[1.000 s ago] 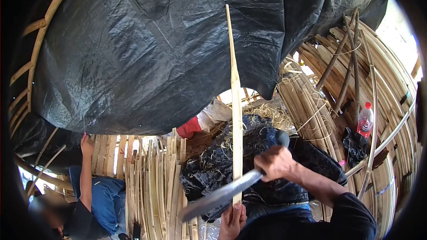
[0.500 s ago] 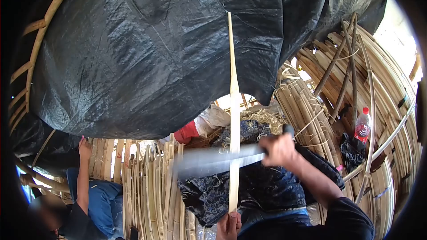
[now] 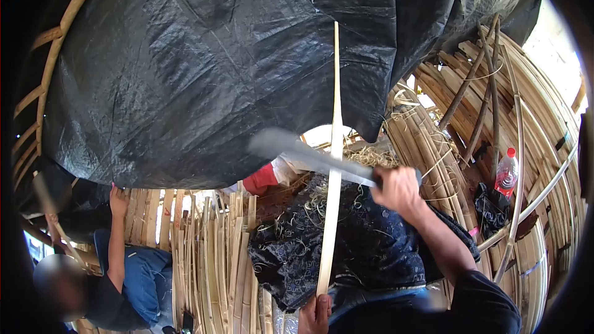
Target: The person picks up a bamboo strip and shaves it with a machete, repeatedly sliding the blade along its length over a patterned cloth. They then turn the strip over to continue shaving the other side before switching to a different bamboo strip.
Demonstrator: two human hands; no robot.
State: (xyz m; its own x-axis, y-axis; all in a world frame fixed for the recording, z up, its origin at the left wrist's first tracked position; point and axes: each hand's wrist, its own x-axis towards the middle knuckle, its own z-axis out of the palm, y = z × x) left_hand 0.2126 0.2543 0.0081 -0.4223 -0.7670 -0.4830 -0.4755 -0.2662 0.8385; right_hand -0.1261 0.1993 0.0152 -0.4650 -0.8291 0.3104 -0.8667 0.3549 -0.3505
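Observation:
A long, pale bamboo strip stands upright in front of me, its thin end pointing away against the black sheet. My left hand is closed around its near end at the bottom of the view. In my right hand is the handle of a machete. Its blade crosses the strip at about mid-length and points up and left, its tip smeared by motion. A dark patterned cloth covers my lap, with thin curled shavings scattered on it.
A black plastic sheet hangs across the top. Bamboo slats stand at the left, and a big stack of strips lies at the right. A red-capped bottle is near that stack. Another person sits at the lower left, one arm raised.
The machete has moved up along the strip, away from me, and its blade now slants upward to the left. The strip's far end has shifted right. The other person's blurred stick has appeared.

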